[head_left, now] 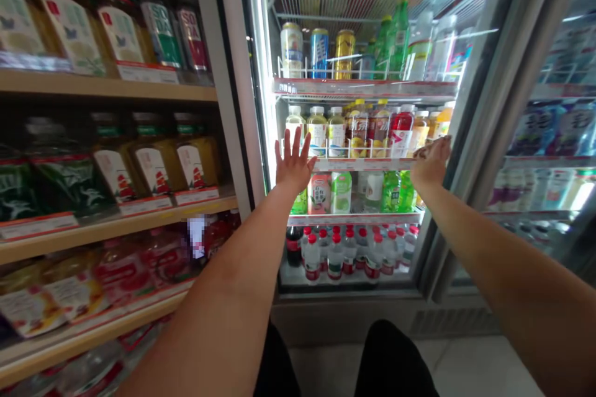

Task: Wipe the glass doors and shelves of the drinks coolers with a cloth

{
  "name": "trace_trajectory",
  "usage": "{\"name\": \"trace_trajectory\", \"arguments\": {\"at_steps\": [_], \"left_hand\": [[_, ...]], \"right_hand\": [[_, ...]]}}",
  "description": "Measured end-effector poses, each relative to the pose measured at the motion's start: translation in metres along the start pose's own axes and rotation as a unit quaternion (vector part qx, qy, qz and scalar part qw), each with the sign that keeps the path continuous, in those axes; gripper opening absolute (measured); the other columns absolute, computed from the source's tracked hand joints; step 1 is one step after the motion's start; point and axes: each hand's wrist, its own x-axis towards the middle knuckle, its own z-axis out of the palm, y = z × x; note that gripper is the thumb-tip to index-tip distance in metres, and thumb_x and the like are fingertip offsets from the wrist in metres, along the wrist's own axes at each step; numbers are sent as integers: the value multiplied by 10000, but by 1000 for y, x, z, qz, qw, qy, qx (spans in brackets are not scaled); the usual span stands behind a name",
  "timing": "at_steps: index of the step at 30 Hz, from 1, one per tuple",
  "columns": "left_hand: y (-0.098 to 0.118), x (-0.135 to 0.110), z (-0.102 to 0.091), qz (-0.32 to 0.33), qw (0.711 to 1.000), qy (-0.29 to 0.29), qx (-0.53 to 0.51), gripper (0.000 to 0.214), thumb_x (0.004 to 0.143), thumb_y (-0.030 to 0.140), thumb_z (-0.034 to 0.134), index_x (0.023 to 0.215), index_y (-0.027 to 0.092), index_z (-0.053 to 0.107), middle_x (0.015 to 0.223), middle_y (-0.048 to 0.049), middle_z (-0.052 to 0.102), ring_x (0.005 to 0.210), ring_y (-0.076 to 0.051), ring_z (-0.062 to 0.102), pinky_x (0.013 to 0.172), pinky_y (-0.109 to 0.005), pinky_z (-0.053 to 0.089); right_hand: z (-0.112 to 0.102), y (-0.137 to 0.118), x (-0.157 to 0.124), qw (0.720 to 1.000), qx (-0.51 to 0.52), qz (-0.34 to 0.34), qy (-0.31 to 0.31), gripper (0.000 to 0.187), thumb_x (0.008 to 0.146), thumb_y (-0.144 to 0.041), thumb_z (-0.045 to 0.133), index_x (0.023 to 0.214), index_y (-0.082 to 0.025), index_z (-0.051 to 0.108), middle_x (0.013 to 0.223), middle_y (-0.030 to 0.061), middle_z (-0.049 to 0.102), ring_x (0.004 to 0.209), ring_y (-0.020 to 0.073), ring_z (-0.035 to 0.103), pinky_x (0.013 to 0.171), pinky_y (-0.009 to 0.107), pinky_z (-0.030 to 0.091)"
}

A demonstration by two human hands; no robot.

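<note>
My left hand (294, 164) is raised in front of a glass-fronted drinks cooler. Its fingers are spread and it holds nothing; whether the palm touches the glass door (470, 49) I cannot tell. Near the right edge of that door is my right hand (429, 167), its fingers bent over a crumpled, brown patterned cloth (431, 147) at the glass. Behind my left hand stand pale bottles with white caps (317, 130). Close to the right hand, inside the cooler, are a red drink bottle (402, 131) and orange ones.
Wooden shelves (116, 93) with large juice bottles (125, 31) run along the left. Inside the cooler, cans (319, 53) fill an upper shelf and red-capped bottles (334, 257) the bottom. A metal door frame (493, 111) and another cooler lie to the right. My knees (393, 360) show below.
</note>
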Motion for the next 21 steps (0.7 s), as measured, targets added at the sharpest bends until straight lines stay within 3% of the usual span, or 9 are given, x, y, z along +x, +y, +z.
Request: {"name": "trace_trajectory", "arguments": {"at_steps": [4,7,11,16,19,21], "left_hand": [[1,0,-2,-1,1000,1,-1,693,1077,332,502,1703,224,224,1769,-38,42,1627,-268,-105,1305,-559,-125],[1,0,-2,-2,1000,-2,1,703,1069,317,508,1703,215,222,1769,-42,37,1625,-273,-114,1305,-559,-130],[1,1,0,-9,1000,0,-9,679,1076,331,483,1700,232,236,1768,-20,39,1624,-262,-119,1304,-564,-131],[2,0,0,-9,1000,7,-14,670,1081,341,482,1699,238,244,1770,-13,54,1628,-258,-107,1304,-557,-138],[2,-1,-1,-4,1000,7,-15,678,1076,322,494,1699,232,243,1771,-29,62,1629,-261,-105,1305,-556,-135],[2,-1,-2,-5,1000,3,-14,680,1076,323,498,1699,231,241,1772,-36,67,1630,-267,-100,1305,-568,-125]], "right_hand": [[-9,-14,-12,999,-2,-32,-38,744,926,-142,391,1648,-9,267,1718,213,224,1640,308,135,1337,549,252],[-20,-17,-10,997,-5,-51,-59,718,932,-134,387,1637,-22,317,1708,202,268,1633,305,176,1328,559,279],[-26,-31,2,997,-1,-55,-62,725,950,-138,383,1653,0,272,1724,203,215,1635,327,152,1327,584,271],[-19,-87,-16,966,28,-208,-151,656,1014,-128,361,1666,-196,334,1707,58,315,1628,280,206,1328,571,287],[-15,-121,-23,929,32,-297,-219,612,1035,-108,354,1638,-203,390,1682,48,362,1606,261,277,1332,556,283],[-13,-137,-20,916,32,-324,-234,606,1037,-90,352,1631,-197,401,1682,37,359,1609,246,266,1344,534,263]]}}
